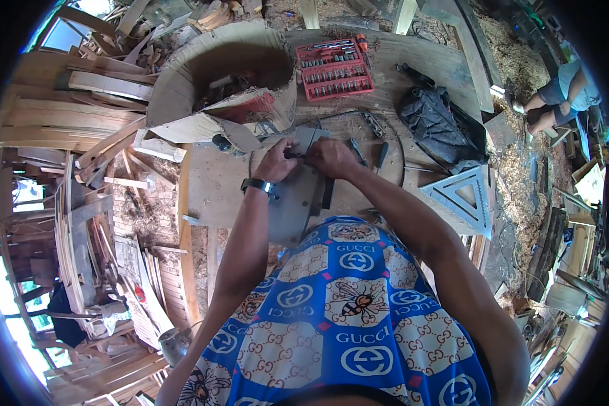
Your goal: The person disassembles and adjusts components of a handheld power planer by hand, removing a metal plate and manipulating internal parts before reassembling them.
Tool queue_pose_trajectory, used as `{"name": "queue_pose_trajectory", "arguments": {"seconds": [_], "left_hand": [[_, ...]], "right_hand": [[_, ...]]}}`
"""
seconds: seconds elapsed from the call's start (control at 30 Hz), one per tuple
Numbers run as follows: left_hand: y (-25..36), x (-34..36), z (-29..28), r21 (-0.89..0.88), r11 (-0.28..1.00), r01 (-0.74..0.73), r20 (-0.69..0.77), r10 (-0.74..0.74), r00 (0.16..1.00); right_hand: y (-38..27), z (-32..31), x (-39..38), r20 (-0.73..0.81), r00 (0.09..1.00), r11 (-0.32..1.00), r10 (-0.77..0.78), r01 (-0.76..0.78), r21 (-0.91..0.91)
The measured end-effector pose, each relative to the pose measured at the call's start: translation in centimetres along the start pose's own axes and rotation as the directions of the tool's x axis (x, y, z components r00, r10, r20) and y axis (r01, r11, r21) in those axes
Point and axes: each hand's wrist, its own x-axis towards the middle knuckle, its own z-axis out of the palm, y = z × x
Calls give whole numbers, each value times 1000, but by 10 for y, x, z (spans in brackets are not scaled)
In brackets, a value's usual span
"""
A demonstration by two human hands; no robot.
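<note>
A grey flat metal plate (pixel 292 203) lies on the wooden workbench in front of me, with a dark bar (pixel 328 192) along its right side. Over its far part, my left hand (pixel 276 160) has its fingers bent and closed at a small dark part. Close beside it, my right hand (pixel 333 157) pinches at the same spot from the right. The fingers of both hands hide what is between them. Right of my right hand lie a dark-handled hand tool (pixel 382 155) and another small tool (pixel 357 150).
Beyond my hands stand a torn cardboard box (pixel 166 91) and an open red socket set (pixel 335 70). On the right lie a black bag (pixel 440 125) and a triangular square (pixel 461 197). Stacked planks (pixel 68 128) fill the left. Another person (pixel 568 95) is at the far right, among shavings.
</note>
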Motion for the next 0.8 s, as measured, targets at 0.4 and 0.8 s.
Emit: {"name": "queue_pose_trajectory", "arguments": {"seconds": [0.4, 0.8], "left_hand": [[-2, -1, -1, 10, 1000, -15, -24, 15, 1000], [-10, -3, -5, -68, 997, 34, -49, -37, 998]], "right_hand": [[-19, -4, -9, -25, 990, 987, 136, -137, -80], [-5, 9, -17, -188, 982, 996, 7, 10, 89]]}}
